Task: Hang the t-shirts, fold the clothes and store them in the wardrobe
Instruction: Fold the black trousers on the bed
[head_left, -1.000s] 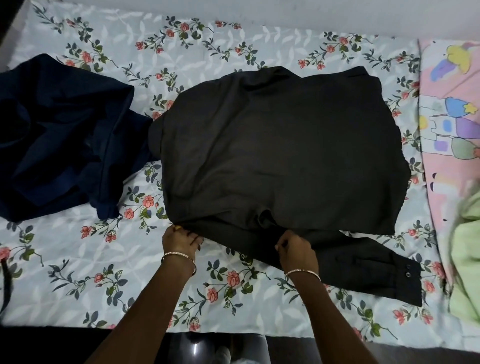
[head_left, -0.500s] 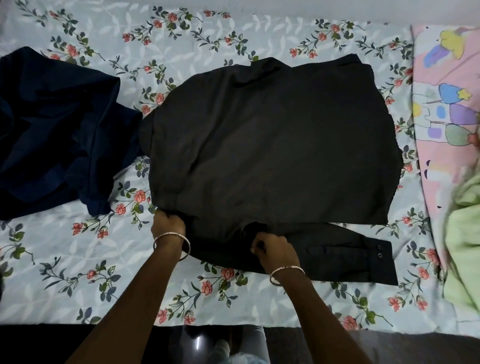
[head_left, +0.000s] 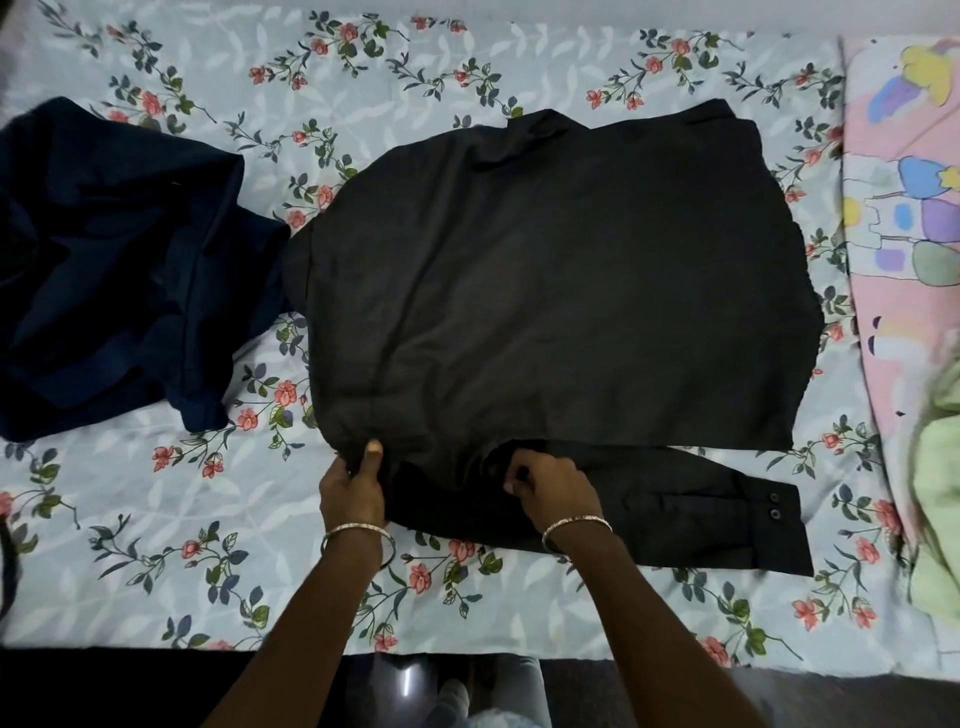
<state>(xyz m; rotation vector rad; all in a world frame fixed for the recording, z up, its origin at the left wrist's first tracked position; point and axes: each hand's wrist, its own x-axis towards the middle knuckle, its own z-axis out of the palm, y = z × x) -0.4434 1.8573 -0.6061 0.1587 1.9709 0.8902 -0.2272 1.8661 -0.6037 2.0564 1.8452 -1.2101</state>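
**A:** Where is the black shirt (head_left: 545, 286) lying right now?

**B:** It is lying flat on the bed (head_left: 156, 545), spreading away from both hands, with its near edge right at the fingertips.

**A:** What are the hands doing?

**B:** The left hand (head_left: 353, 488) is pinching the near-left corner of the shirt, thumb on top and fingers curling under the hem. The right hand (head_left: 556, 493) is curling tightly and bunching dark cloth at the near edge, just where the sleeve (head_left: 675, 519) is coming out from under the body. I cannot tell whether that pinch is sleeve cloth or body cloth.

**A:** Which way is the sleeve running?

**B:** Its long axis is running sideways, out to the right of the right hand, and is ending at the buttoned cuff (head_left: 779, 535) well beyond that hand. The right hand is touching its root; the left hand is sitting farther off, across the shirt's near edge.

**A:** So the fold is falling to the right hand?

**B:** I am judging so: bringing the sleeve over the body is looking like the step in hand.

**A:** Anything else nearby?

**B:** A navy garment (head_left: 104, 260) is lying crumpled to the left of the left hand.
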